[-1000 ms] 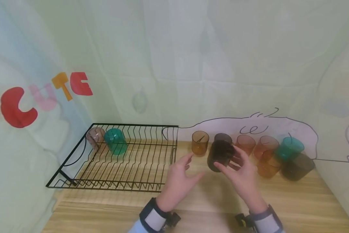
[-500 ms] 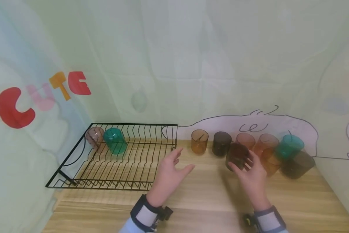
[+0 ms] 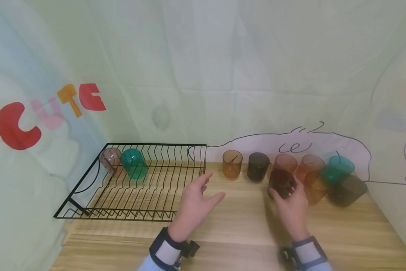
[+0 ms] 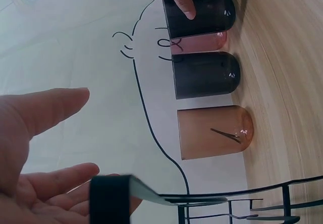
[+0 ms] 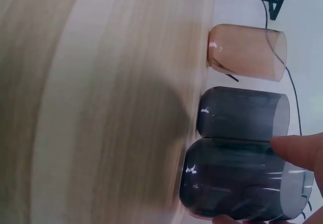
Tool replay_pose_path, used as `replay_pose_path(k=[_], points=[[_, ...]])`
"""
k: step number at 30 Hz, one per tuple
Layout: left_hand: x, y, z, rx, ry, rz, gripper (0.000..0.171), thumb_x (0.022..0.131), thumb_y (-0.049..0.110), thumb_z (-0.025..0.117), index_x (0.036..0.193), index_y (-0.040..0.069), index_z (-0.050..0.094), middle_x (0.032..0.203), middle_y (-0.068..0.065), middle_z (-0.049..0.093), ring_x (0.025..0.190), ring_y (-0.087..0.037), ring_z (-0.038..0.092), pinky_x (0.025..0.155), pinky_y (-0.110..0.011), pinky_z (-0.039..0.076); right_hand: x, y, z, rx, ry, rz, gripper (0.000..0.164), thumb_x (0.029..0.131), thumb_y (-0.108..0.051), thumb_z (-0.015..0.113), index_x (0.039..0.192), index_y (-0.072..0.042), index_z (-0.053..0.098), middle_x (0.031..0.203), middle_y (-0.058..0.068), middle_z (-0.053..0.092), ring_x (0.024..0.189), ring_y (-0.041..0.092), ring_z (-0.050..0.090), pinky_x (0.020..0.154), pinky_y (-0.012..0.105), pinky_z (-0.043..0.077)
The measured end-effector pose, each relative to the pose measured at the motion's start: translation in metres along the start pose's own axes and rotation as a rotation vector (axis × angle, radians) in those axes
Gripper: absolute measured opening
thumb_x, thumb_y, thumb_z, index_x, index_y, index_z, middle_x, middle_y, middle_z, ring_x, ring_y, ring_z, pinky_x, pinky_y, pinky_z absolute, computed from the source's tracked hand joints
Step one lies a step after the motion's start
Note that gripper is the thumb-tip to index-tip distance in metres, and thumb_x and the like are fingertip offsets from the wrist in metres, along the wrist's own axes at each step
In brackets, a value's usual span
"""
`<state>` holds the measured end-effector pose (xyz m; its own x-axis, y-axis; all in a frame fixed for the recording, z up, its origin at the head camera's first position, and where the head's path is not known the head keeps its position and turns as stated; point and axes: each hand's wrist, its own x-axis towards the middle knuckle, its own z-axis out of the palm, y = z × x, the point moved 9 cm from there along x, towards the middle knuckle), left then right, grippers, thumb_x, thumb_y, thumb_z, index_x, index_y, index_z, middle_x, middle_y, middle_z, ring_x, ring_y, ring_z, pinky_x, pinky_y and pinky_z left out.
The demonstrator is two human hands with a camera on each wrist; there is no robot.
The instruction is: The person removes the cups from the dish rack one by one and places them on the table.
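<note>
My right hand (image 3: 292,209) grips a dark smoky cup (image 3: 279,181), thumb on its near left side and fingers round the right. That cup is upright with its mouth up, close over the wooden table in front of a pink cup (image 3: 287,160), which it partly hides. In the right wrist view the same dark cup (image 5: 229,181) overlaps another dark cup (image 5: 242,113). To its left, an amber cup (image 3: 232,167) stands against the backdrop. My left hand (image 3: 192,207) hovers at the right end of the black wire rack (image 3: 121,216), thumb and fingers spread, holding nothing.
A clear pinkish cup (image 3: 110,159) and a green cup (image 3: 134,165) sit upside down at the rack's left end. More cups stand crowded at the right, among them a teal cup (image 3: 339,165) and a large dark cup (image 3: 347,190). A printed cloth (image 3: 203,75) hangs behind.
My right hand has carried the dark cup to the right and lower, from before the other dark cup to before the pink one. My left hand has drawn back leftward.
</note>
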<state>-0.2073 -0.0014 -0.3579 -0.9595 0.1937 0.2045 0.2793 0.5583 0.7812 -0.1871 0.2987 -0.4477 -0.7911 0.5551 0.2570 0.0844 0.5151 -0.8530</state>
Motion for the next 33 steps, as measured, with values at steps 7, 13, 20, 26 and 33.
replay_pose_path(k=[7,13,20,26,33], points=[[-0.003,0.0,-0.002,0.002,-0.009,0.0,0.067,0.076,0.037,0.075,0.134,0.015,0.049,0.138,-0.007,0.051,0.116,-0.029,0.057,0.095,-0.035,0.05,-0.001,0.008,-0.003,-0.021,0.032,0.017,0.072,0.077,-0.024,0.076,0.133,0.002,0.038,0.127,0.027,0.052,0.111,0.043,0.056,0.09,0.054,0.048],[-0.004,0.002,-0.006,0.065,-0.02,-0.007,0.065,0.076,0.041,0.074,0.133,0.019,0.05,0.138,-0.003,0.051,0.123,-0.023,0.052,0.1,-0.038,0.046,0.001,0.01,-0.004,-0.029,0.052,0.004,0.072,0.076,-0.021,0.077,0.133,0.003,0.039,0.127,0.027,0.052,0.112,0.044,0.055,0.091,0.055,0.048],[0.0,0.006,-0.033,0.164,0.01,0.002,0.064,0.076,0.041,0.075,0.131,0.02,0.052,0.137,-0.004,0.052,0.124,-0.024,0.051,0.101,-0.043,0.045,-0.003,0.005,-0.009,-0.05,0.069,-0.009,0.085,0.074,-0.021,0.079,0.141,0.001,0.032,0.133,0.027,0.046,0.111,0.043,0.053,0.092,0.053,0.046],[0.003,0.008,-0.07,0.289,0.073,0.096,0.066,0.078,0.042,0.073,0.133,0.014,0.049,0.137,-0.009,0.052,0.119,-0.027,0.055,0.102,-0.046,0.044,-0.008,-0.01,-0.021,-0.058,0.09,-0.032,0.09,0.073,-0.022,0.079,0.144,-0.001,0.027,0.134,0.026,0.042,0.107,0.039,0.051,0.089,0.051,0.044],[0.017,-0.008,-0.109,0.378,0.132,0.092,0.07,0.08,0.038,0.072,0.136,0.008,0.045,0.138,-0.017,0.049,0.128,-0.034,0.046,0.101,-0.051,0.043,-0.014,-0.056,-0.034,-0.037,0.099,-0.188,0.079,0.072,-0.018,0.08,0.139,-0.004,0.038,0.133,0.019,0.046,0.119,0.035,0.044,0.099,0.051,0.039]])
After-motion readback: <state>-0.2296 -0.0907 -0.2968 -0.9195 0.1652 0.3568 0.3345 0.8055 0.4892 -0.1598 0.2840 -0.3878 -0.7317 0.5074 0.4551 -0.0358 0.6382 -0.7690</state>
